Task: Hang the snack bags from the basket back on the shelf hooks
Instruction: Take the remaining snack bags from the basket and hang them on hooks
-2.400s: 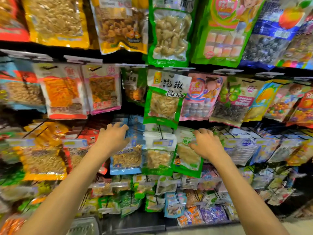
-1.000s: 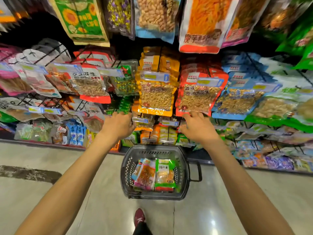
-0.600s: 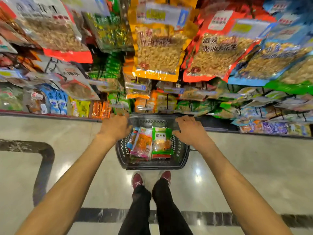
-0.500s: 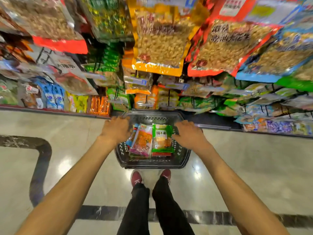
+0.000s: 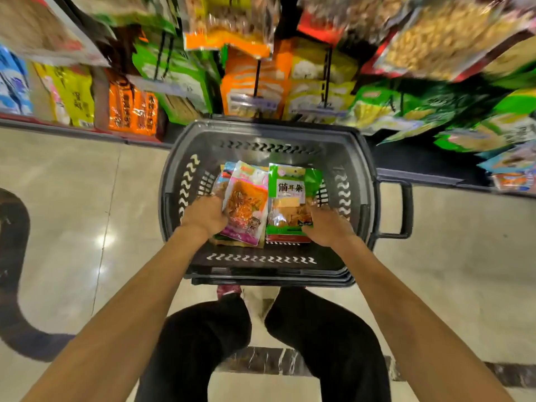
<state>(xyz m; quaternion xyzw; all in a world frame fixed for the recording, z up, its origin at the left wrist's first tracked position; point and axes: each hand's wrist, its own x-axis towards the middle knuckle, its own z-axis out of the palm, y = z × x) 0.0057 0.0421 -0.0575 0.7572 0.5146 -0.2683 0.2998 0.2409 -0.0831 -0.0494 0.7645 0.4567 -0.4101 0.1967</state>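
A dark grey plastic basket [image 5: 262, 131] stands on the floor below the shelf. Inside lie a white-and-pink snack bag [image 5: 246, 204], a green snack bag [image 5: 290, 195] beside it, and more bags underneath, mostly hidden. My left hand [image 5: 204, 216] is down in the basket and grips the left edge of the pink bag. My right hand [image 5: 327, 224] holds the lower right edge of the green bag, with its fingertips hidden under the bag. Shelf hooks [image 5: 256, 79] with hanging bags stick out above the basket.
Blurred rows of hanging snack bags [image 5: 420, 47] fill the top of the view. The basket's side handle [image 5: 406, 210] juts to the right. My bent legs in dark trousers [image 5: 203, 343] are just behind the basket on a glossy beige floor [image 5: 72, 227].
Both hands came down from the shelf, past the basket rim and onto the bags inside. The view dropped lower and closer to the basket as my legs bent.
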